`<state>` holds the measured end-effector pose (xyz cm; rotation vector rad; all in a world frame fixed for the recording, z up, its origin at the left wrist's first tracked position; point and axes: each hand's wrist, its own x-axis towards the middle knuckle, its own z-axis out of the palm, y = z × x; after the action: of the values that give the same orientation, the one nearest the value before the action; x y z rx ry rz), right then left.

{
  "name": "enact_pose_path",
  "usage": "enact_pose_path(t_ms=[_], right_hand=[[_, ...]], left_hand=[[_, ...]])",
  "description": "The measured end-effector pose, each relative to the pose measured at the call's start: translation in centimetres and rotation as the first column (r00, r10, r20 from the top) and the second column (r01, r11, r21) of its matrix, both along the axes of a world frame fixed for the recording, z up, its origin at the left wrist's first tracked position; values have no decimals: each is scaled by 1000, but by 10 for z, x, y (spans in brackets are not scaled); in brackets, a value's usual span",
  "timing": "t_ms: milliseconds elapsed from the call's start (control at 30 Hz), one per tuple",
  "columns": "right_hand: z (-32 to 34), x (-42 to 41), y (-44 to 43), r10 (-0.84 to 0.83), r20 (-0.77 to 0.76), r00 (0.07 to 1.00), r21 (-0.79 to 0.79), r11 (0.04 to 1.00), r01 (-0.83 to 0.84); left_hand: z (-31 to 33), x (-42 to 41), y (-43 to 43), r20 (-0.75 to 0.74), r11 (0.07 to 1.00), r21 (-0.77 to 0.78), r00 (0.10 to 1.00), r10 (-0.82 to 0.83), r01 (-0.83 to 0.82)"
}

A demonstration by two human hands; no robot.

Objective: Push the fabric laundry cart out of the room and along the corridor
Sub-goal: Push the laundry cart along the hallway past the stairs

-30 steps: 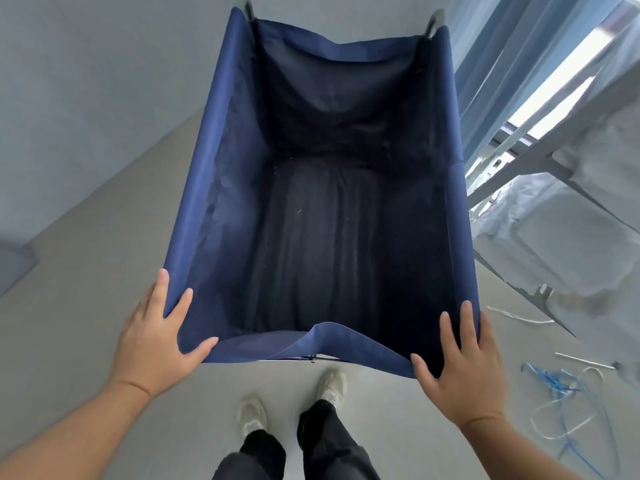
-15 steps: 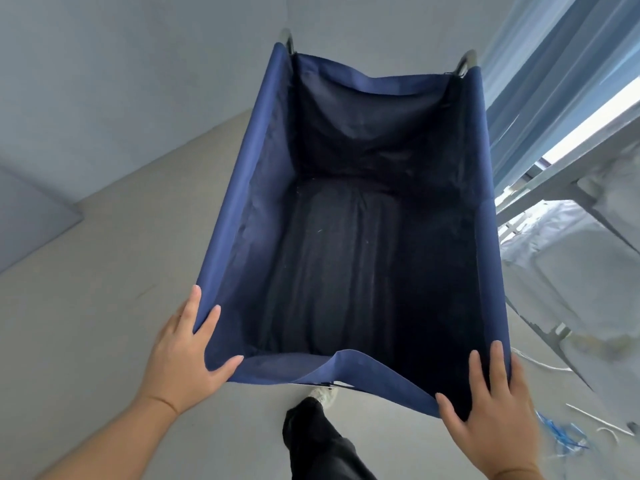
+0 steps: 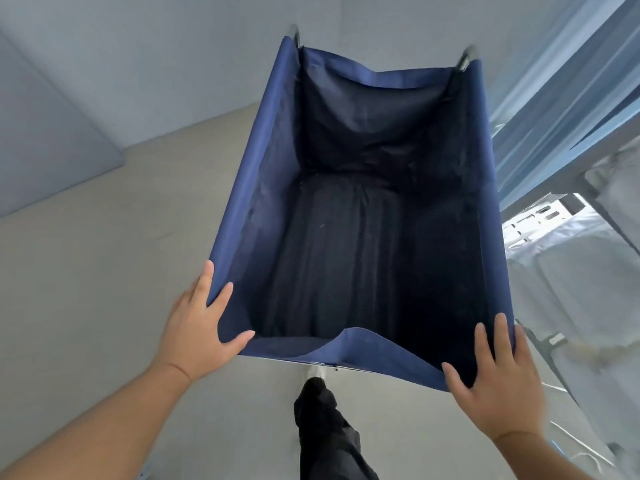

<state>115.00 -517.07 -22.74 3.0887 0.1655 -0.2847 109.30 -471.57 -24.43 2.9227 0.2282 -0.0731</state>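
Observation:
The laundry cart (image 3: 263, 174) is a deep navy fabric bin on a metal frame, filling the middle of the head view; its dark inside holds nothing. Two shiny frame ends stick up at its far corners. My left hand (image 3: 197, 327) grips the near left corner of the rim, thumb over the fabric edge. My right hand (image 3: 498, 386) presses on the near right corner, fingers spread over the rim. One dark trouser leg and a white shoe show below the cart's near edge.
Pale grey floor (image 3: 104, 271) stretches to the left, meeting a grey wall (image 3: 138, 64) and a flat panel (image 3: 45, 143) at far left. On the right stand metal bed frames with white wrapped mattresses (image 3: 571, 271) and blue curtains (image 3: 561, 81), close beside the cart.
The cart has rolled forward and shifted right in view, with both hands holding the same corners. The blue and white straps on the floor at right have passed mostly out of view.

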Motion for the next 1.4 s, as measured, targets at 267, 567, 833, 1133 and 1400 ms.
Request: enact_pose_path(t_ms=[267,567,833,1133,1400], right_hand=[[2,5,-45,67,-14,998,-21,998,-67],[0,30,-94,139,-41,989,-4,990,-140],[-8,82,-142,246,4,969,25,969,-246],[-13,148,-163,317,22,948,54,947,-318],[-14,197,-155,328,43,944,44,943,-330]], left_hand=[[-2,-39,-57,6,997,-36,998,69,-69],[-2,-50,-114,6,989,9,989,151,-151],[-7,-33,-166,9,965,69,967,254,-254],[-10,-3,-200,-8,927,103,932,363,-360],[-10,29,-200,-3,915,91,919,395,-393]])
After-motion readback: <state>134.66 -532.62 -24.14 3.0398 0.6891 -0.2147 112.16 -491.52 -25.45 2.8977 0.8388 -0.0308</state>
